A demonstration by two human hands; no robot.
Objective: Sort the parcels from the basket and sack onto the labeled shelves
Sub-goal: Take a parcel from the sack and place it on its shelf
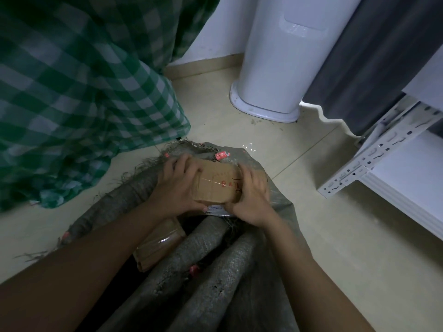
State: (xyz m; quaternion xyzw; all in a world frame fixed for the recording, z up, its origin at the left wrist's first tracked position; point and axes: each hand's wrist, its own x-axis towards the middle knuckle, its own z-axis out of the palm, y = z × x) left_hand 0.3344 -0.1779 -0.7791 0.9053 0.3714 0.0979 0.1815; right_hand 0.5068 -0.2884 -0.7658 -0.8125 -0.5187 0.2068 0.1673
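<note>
— Head view: how many parcels?
— Two. Left hand (178, 185) and right hand (249, 200) grip one brown parcel (215, 185) above the grey sack (203, 259); another parcel (158, 248) lies inside

2 hands, left hand (178, 188) and right hand (249, 200); 2 cardboard parcels, held parcel (217, 184) and lower parcel (159, 245); 1 sack (203, 267); 1 shelf unit (383, 164) at right.

You are looking down at a pale tiled floor (299, 188). A grey woven sack (215, 271) is lying on it before you, green checked cloth (84, 104) is draping onto it at left, and a white cylindrical unit (275, 80) and white metal shelves (383, 168) are standing on it beyond and at right.
</note>
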